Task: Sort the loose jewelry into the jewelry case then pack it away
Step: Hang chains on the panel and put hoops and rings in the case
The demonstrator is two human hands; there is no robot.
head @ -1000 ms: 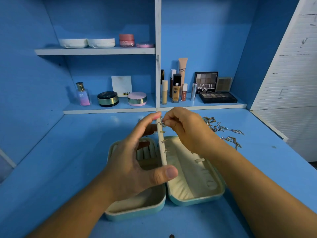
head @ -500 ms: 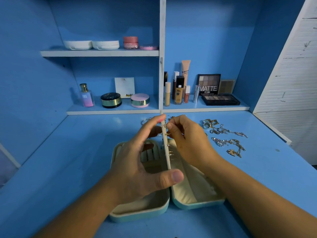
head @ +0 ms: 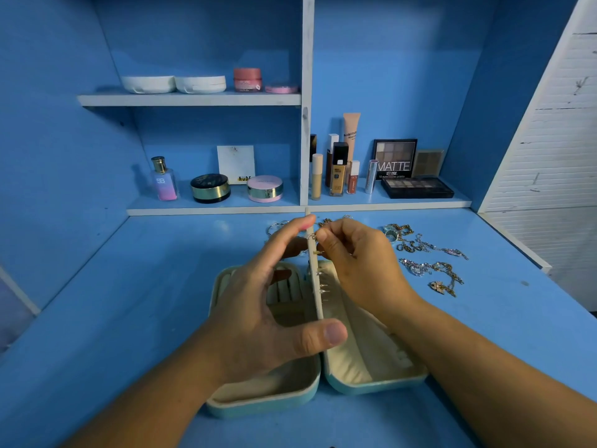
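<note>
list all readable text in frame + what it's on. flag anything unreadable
"MATTE": on the upright eyeshadow palette.
"NUDE": on the white square card, at its lower edge.
"SB": on the perfume bottle.
Small line under "MATTE": too blurred to read surely.
Too small or blurred: print on the beige tube, the foundation bottle, the lip gloss and the pink jar.

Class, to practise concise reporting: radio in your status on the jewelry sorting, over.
Left hand holds earring panel upright. Right hand pinches an earring on it. Jewelry case open, loose chains on desk at right. Nothing in the way.
</note>
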